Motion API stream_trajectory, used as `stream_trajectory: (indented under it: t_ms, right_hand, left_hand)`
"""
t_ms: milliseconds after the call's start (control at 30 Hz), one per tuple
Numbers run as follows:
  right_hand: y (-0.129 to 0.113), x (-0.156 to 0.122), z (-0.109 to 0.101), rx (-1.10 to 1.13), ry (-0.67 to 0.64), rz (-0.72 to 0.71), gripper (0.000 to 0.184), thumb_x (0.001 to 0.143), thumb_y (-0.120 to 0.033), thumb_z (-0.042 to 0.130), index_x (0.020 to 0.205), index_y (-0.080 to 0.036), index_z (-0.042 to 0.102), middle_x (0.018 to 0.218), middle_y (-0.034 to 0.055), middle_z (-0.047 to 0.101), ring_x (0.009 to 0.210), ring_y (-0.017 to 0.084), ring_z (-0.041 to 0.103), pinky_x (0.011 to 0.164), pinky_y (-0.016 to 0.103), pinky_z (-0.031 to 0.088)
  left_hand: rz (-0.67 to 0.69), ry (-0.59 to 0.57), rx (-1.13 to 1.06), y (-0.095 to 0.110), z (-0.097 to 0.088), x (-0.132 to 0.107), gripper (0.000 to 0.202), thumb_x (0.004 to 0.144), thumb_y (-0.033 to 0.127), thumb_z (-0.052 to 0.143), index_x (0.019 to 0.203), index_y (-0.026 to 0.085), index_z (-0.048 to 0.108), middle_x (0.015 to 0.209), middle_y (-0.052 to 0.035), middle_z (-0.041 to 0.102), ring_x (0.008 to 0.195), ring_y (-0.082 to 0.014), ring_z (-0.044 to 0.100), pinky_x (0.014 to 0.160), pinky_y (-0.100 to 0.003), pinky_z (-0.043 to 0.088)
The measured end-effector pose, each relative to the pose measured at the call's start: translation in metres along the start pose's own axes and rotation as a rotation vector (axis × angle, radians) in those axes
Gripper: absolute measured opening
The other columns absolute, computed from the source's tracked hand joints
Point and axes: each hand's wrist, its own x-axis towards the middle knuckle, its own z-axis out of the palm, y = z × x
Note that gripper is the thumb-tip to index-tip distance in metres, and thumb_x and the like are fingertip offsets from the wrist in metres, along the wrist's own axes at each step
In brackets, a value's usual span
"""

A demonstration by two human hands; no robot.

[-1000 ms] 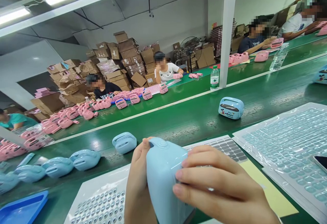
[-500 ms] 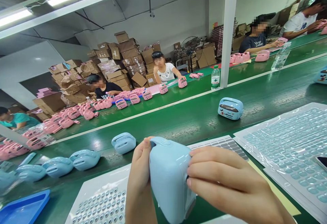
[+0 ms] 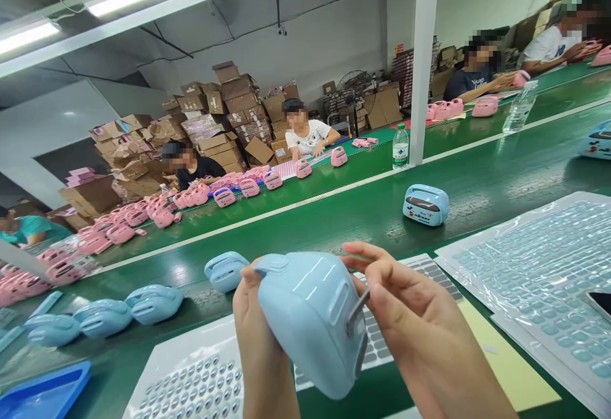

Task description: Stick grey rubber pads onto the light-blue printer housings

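Note:
My left hand (image 3: 260, 336) grips a light blue plastic device shell (image 3: 310, 317) from the left, holding it up over the bench. My right hand (image 3: 415, 323) is at the shell's right side, with thumb and fingers pinched on a small grey strip (image 3: 358, 309) at its edge. Below the hands lies a white sheet of small grey stickers (image 3: 191, 381), and another sticker sheet (image 3: 424, 272) lies just behind the right hand.
Several blue shells (image 3: 153, 301) lie at left on the green conveyor belt (image 3: 363, 215), with one finished blue device (image 3: 426, 204) farther out. A blue tray (image 3: 42, 393) sits at bottom left, a plastic-wrapped sheet of blue pieces (image 3: 548, 272) at right. Other people work with pink devices (image 3: 224, 196) across the belt.
The shell has been tilted and turned so its side faces up. My right hand has shifted from lying over the shell to pinching the grey strip at its edge.

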Motion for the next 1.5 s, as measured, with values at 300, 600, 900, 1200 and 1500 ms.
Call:
stream_trajectory:
  t_ms: [300, 600, 900, 1200, 1500]
  right_hand:
    - [0.007, -0.001, 0.003, 0.063, 0.067, 0.052, 0.026, 0.079, -0.044, 0.08, 0.075, -0.021, 0.069, 0.132, 0.0064, 0.054, 0.12, 0.026, 0.054, 0.088, 0.03, 0.051]
    - [0.01, 0.0, 0.007, 0.071, 0.082, 0.022, 0.027, 0.074, -0.043, 0.084, 0.07, -0.022, 0.068, 0.126, 0.005, 0.056, 0.119, 0.025, 0.053, 0.088, 0.028, 0.048]
    - [0.009, -0.005, 0.003, 0.125, -0.037, 0.014, 0.02, 0.081, -0.039, 0.079, 0.075, -0.023, 0.069, 0.124, 0.005, 0.055, 0.112, 0.022, 0.055, 0.079, 0.022, 0.049]
    - [0.011, -0.002, 0.002, 0.161, -0.035, 0.037, 0.019, 0.08, -0.036, 0.079, 0.075, -0.021, 0.068, 0.125, 0.0071, 0.055, 0.12, 0.025, 0.052, 0.077, 0.023, 0.05]
    - [0.004, -0.006, 0.013, 0.165, 0.101, 0.092, 0.026, 0.066, -0.038, 0.089, 0.067, -0.022, 0.069, 0.125, 0.0035, 0.056, 0.118, 0.025, 0.054, 0.088, 0.026, 0.047]
  left_hand:
    - [0.132, 0.087, 0.106, -0.003, -0.003, -0.003, 0.058, 0.077, 0.071, 0.061, 0.088, 0.015, 0.065, 0.067, -0.0004, 0.053, 0.057, -0.0109, 0.047, 0.053, -0.021, 0.043]
    - [0.135, 0.129, 0.086, 0.001, 0.002, -0.007, 0.058, 0.074, 0.072, 0.065, 0.087, 0.015, 0.064, 0.067, 0.0001, 0.053, 0.058, -0.0105, 0.048, 0.051, -0.019, 0.041]
    - [0.111, 0.12, 0.048, -0.001, 0.002, -0.007, 0.057, 0.074, 0.071, 0.065, 0.086, 0.015, 0.063, 0.068, -0.0002, 0.056, 0.059, -0.0112, 0.052, 0.051, -0.019, 0.043]
    - [0.129, 0.137, 0.071, 0.002, 0.008, -0.012, 0.053, 0.08, 0.067, 0.062, 0.087, 0.015, 0.064, 0.068, 0.0003, 0.053, 0.059, -0.01, 0.048, 0.053, -0.019, 0.041]
    - [0.125, 0.101, 0.055, -0.003, -0.003, -0.005, 0.055, 0.075, 0.07, 0.064, 0.089, 0.017, 0.067, 0.071, -0.001, 0.056, 0.062, -0.0115, 0.05, 0.054, -0.019, 0.043]
